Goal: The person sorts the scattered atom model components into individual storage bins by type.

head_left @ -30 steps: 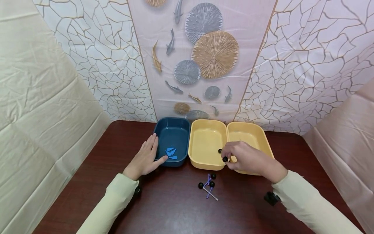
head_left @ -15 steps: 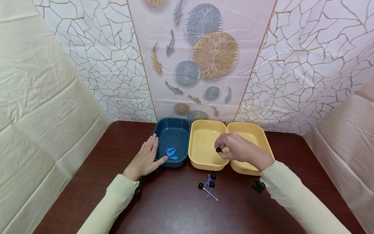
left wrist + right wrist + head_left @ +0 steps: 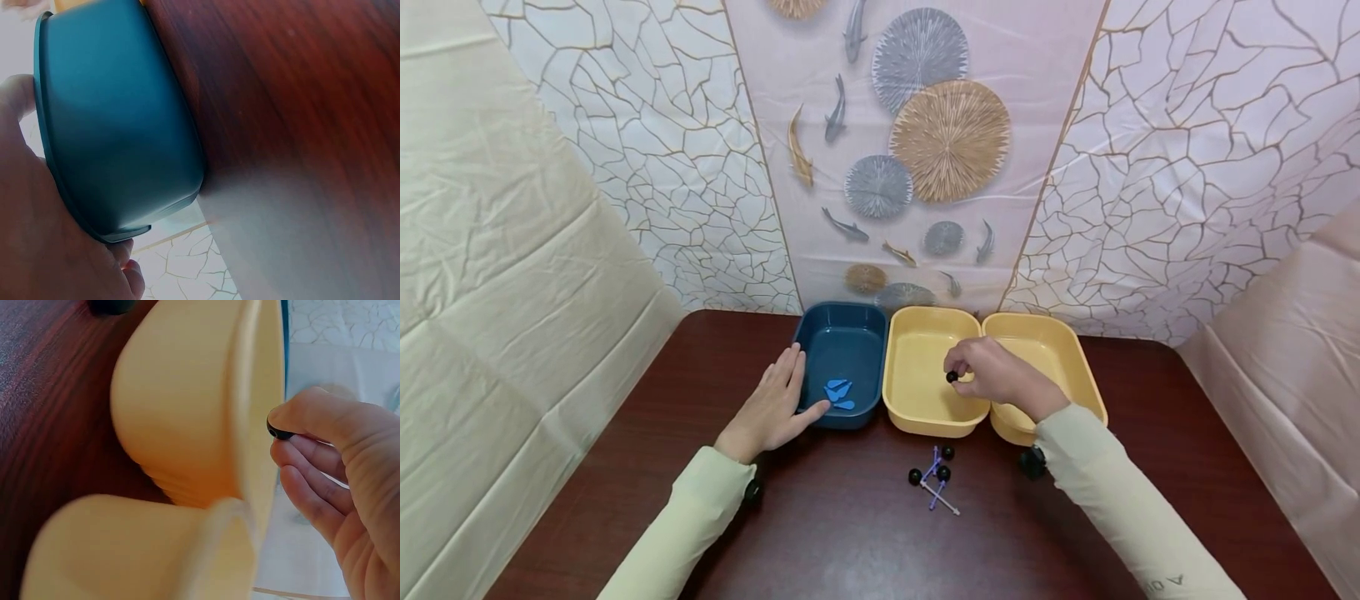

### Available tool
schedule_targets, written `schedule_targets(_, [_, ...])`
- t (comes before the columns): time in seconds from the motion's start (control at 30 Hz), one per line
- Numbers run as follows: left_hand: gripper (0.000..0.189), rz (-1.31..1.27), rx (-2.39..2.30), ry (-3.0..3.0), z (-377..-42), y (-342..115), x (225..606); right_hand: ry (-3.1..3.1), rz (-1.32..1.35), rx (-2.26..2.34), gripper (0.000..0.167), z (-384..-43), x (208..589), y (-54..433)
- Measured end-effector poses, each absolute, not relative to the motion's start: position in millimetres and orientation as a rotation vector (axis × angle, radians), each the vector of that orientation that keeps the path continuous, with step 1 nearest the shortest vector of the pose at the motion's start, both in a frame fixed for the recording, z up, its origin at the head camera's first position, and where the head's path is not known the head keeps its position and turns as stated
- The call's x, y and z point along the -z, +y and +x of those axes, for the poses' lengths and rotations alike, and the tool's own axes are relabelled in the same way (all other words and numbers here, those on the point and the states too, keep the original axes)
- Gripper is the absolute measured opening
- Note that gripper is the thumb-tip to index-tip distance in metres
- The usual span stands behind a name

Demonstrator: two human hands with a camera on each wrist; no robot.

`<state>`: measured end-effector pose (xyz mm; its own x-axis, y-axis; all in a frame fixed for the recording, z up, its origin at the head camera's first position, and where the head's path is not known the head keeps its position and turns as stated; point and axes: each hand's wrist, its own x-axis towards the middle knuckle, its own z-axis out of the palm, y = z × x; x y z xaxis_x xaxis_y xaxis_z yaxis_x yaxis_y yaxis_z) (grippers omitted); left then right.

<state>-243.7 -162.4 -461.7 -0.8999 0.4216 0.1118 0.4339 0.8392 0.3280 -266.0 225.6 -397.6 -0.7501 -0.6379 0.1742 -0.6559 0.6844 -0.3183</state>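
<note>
My right hand (image 3: 1003, 377) pinches a small black ball (image 3: 952, 377) between thumb and fingertips, above the right part of the middle yellow tray (image 3: 917, 333). The right wrist view shows a hole in that ball (image 3: 279, 432). My left hand (image 3: 767, 407) rests against the left side of the dark blue tray (image 3: 844, 315), its fingers straight and its thumb over the near rim. Several bright blue drop-shaped pieces (image 3: 837, 390) lie in this tray. On the table in front lie black balls (image 3: 915, 476), purple rods (image 3: 937, 493) and a pale grey rod (image 3: 943, 499).
A second yellow tray (image 3: 1052, 333) stands at the right, partly hidden behind my right forearm. All the trays stand side by side along the back of the dark wooden table (image 3: 835, 533). A patterned cloth (image 3: 880, 250) hangs behind them.
My right hand has moved left and slightly away from me with the black ball, from the gap between the yellow trays to over the middle one. My left hand stays in place.
</note>
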Motion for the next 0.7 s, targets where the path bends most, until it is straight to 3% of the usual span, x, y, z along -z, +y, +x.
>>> schedule_targets(0.4, [0.098, -0.689, 0.536, -2.980, -243, -162, 463, -2.937, 1.024, -0.576, 0.016, -280, 428, 221])
schedule_targets(0.7, [0.097, -0.696, 0.540, -2.967, -243, -163, 461, -2.950, 0.920, -0.690, 0.023, -276, 413, 222])
